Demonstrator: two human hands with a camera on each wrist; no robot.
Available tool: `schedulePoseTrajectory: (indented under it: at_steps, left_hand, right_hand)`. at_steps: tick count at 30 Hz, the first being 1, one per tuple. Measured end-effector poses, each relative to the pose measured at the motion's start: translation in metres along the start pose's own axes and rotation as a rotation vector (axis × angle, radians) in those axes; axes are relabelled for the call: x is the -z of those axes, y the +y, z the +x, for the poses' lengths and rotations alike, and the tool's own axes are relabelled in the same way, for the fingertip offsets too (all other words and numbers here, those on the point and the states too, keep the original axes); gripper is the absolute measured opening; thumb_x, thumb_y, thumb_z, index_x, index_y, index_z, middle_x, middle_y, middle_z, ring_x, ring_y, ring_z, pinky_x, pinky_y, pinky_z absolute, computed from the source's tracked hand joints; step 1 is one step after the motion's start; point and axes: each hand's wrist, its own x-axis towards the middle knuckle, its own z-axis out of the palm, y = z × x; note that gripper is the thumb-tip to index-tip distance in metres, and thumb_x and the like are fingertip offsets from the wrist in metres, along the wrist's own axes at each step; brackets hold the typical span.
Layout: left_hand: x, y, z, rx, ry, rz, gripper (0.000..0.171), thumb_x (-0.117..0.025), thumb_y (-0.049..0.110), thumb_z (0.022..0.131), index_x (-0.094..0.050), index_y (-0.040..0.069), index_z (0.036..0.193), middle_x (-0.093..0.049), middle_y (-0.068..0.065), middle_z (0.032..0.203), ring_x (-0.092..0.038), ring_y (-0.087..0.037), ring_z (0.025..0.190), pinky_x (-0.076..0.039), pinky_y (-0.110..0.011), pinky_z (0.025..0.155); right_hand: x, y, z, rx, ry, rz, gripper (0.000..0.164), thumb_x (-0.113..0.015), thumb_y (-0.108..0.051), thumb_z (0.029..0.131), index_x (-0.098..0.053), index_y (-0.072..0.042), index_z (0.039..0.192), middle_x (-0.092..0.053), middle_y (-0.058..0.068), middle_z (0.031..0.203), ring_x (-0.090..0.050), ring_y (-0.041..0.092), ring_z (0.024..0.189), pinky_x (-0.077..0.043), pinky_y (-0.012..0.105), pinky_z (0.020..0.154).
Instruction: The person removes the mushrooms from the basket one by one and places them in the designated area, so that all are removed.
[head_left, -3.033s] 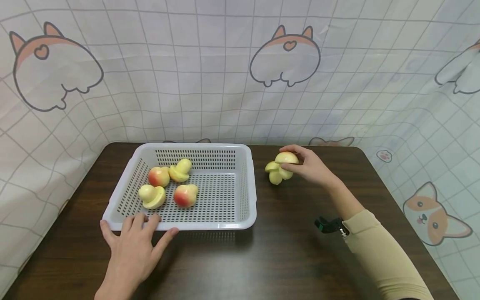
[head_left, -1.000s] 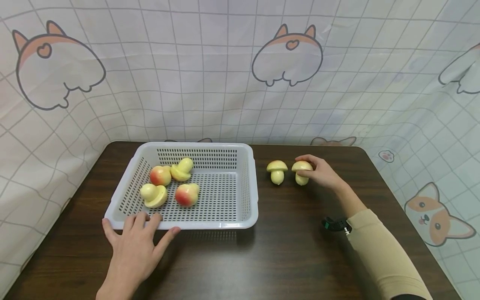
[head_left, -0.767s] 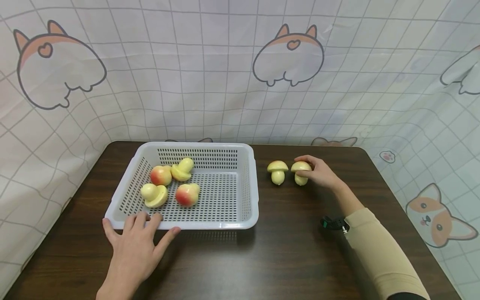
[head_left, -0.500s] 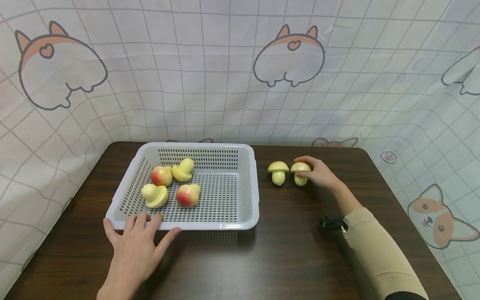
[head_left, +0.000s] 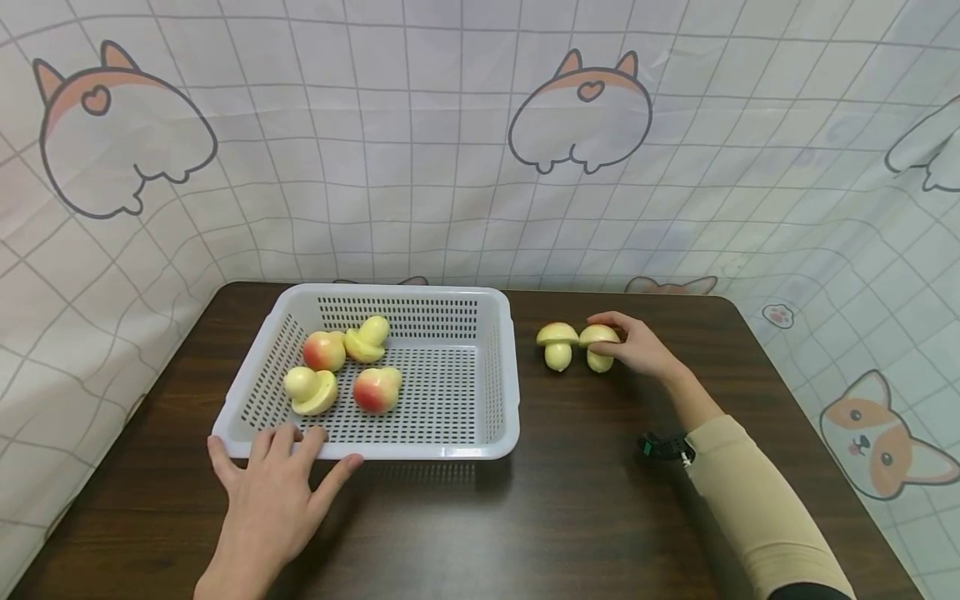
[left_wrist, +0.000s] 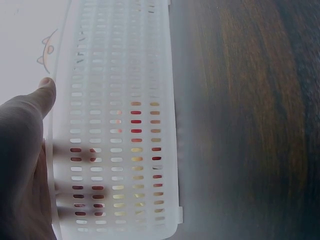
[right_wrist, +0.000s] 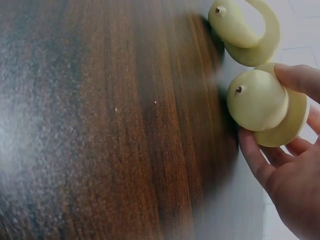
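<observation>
My right hand [head_left: 636, 345] holds a model mushroom [head_left: 599, 353] between thumb and fingers at the right back of the table. The mushroom has a pale yellow stem and a reddish-topped cap. Right beside it on the left lies a matching mushroom [head_left: 557, 355], its stem likewise facing me. In the right wrist view the stem end of the held mushroom [right_wrist: 255, 100] shows, with fingers under and behind the cap. My left hand [head_left: 270, 500] grips the near rim of a white plastic basket [head_left: 450, 451]; its fingertips reach inside, showing dark through the slots in the left wrist view.
Several more of these yellow-and-red mushrooms lie in the basket's left half, including one mushroom [head_left: 377, 390] nearest the middle. A dark wooden table [head_left: 570, 517] carries everything. Behind it hangs a white grid-patterned cloth [head_left: 420, 183]. A black strap [head_left: 663, 447] sits near the right wrist.
Three seconds ago the right hand held its mushroom overlapping the other one. It then stood apart to the right, and has since slid slightly left, narrowing the gap. The left hand stayed put.
</observation>
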Motion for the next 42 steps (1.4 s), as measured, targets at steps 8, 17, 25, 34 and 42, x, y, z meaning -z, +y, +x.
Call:
schedulePoseTrajectory:
  at_steps: [8,17,25,34,42]
  left_hand:
    - [-0.001,0.0,0.0,-0.003,0.003,-0.001,0.056,-0.063,0.063,0.093,-0.064,0.008,0.105,-0.056,-0.019,0.1,-0.05,-0.046,0.107,0.007,-0.084,0.101]
    - [-0.001,0.0,-0.001,-0.021,0.035,-0.009,0.056,-0.063,0.062,0.093,-0.064,0.008,0.104,-0.056,-0.019,0.1,-0.05,-0.046,0.105,0.004,-0.085,0.101]
    - [-0.001,0.0,-0.001,-0.012,0.022,-0.006,0.056,-0.063,0.062,0.093,-0.064,0.008,0.105,-0.056,-0.019,0.1,-0.05,-0.046,0.105,0.005,-0.084,0.101]
    - [-0.001,-0.001,-0.001,-0.018,0.028,-0.006,0.056,-0.064,0.063,0.093,-0.064,0.008,0.105,-0.056,-0.019,0.1,-0.051,-0.046,0.105,0.004,-0.085,0.101]
    - [-0.001,-0.001,-0.001,-0.017,0.028,-0.005,0.057,-0.063,0.063,0.093,-0.064,0.007,0.106,-0.056,-0.02,0.101,-0.051,-0.047,0.106,0.003,-0.085,0.101]
  right_hand:
    - [0.002,-0.036,-0.015,0.004,-0.026,0.003,0.053,-0.069,-0.007,0.098,-0.048,0.011,0.143,-0.053,0.03,0.137,-0.057,0.036,0.112,-0.05,0.029,0.081]
    - [0.006,-0.001,-0.006,-0.005,0.005,0.001,0.058,-0.074,-0.016,0.097,-0.049,0.002,0.147,-0.052,0.024,0.144,-0.052,0.041,0.126,-0.046,0.037,0.093]
    - [0.013,0.001,-0.008,-0.004,0.007,0.0,0.06,-0.074,-0.022,0.097,-0.049,0.001,0.145,-0.051,0.023,0.146,-0.046,0.043,0.135,-0.034,0.059,0.109]
    - [0.017,0.001,-0.01,-0.014,0.009,-0.005,0.059,-0.074,-0.022,0.097,-0.049,0.001,0.145,-0.051,0.024,0.146,-0.046,0.043,0.136,-0.033,0.059,0.109]
    - [0.023,-0.01,-0.015,-0.016,0.015,-0.008,0.062,-0.072,-0.024,0.099,-0.045,0.002,0.148,-0.049,0.025,0.147,-0.044,0.044,0.137,-0.036,0.06,0.106]
